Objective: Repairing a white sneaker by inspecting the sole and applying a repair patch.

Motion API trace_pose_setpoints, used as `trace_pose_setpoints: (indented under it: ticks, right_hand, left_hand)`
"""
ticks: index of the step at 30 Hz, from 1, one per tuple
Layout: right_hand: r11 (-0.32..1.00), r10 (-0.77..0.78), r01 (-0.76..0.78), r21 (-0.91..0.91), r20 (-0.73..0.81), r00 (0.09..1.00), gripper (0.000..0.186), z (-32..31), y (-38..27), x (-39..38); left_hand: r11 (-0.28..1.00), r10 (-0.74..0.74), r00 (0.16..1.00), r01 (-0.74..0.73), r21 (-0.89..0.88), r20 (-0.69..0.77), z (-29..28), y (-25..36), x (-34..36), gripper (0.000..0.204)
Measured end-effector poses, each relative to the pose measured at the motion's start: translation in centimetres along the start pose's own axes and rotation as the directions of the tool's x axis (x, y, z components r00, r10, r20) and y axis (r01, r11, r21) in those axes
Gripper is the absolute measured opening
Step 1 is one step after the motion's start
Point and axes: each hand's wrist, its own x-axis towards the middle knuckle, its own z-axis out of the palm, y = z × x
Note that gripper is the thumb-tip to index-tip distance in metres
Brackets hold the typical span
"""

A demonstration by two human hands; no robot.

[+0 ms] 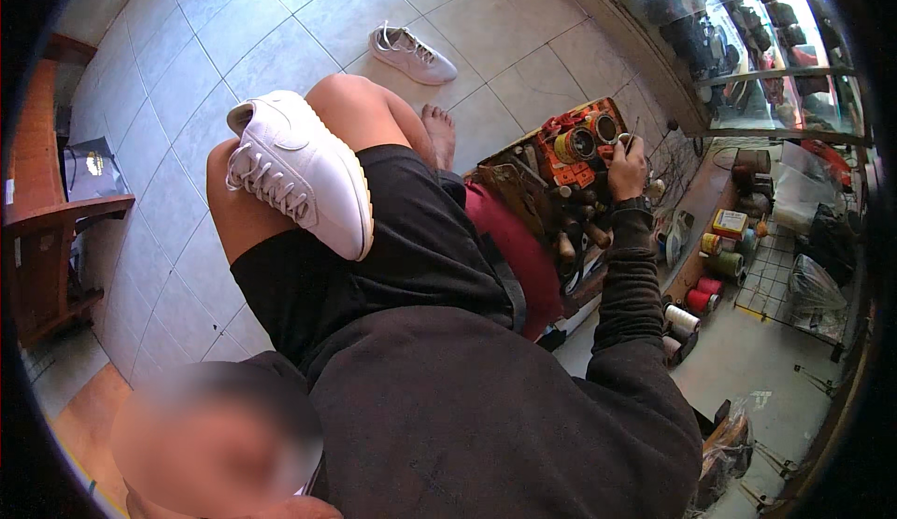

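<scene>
My right hand [627, 170] is closed on a small, thin tool [635, 128] over the right end of a cluttered tool box [528, 173], beside round tins [576, 144] and wooden-handled tools [566, 247]. A white lace-up sneaker [299, 173] rests on my left thigh, sole edge facing right. Part of my left hand [313, 508] shows at the bottom edge, beside a blurred patch; its grip is hidden.
The other white sneaker [411, 56] lies on the tiled floor [163, 239] near my bare foot. Thread spools [703, 301] and a wire rack [775, 290] line the right side, below a glass display case [766, 71]. Wooden furniture [42, 145] stands left.
</scene>
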Motion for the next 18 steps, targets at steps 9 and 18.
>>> trace_pose_setpoints:
  ticks: [9,18]
  right_hand:
    - [0.963,0.095,-0.094,0.251,0.009,0.995,0.038,-4.5,-1.4,-3.1]
    - [0.995,-0.048,0.028,0.097,0.218,0.975,0.04,-5.3,3.0,-8.6]
  left_hand:
    - [0.932,-0.359,0.899,0.331,0.147,0.249,-2.1,3.4,1.1,0.021]
    - [0.971,-0.189,0.982,0.187,0.151,0.0,0.6,1.5,-1.3,0.013]
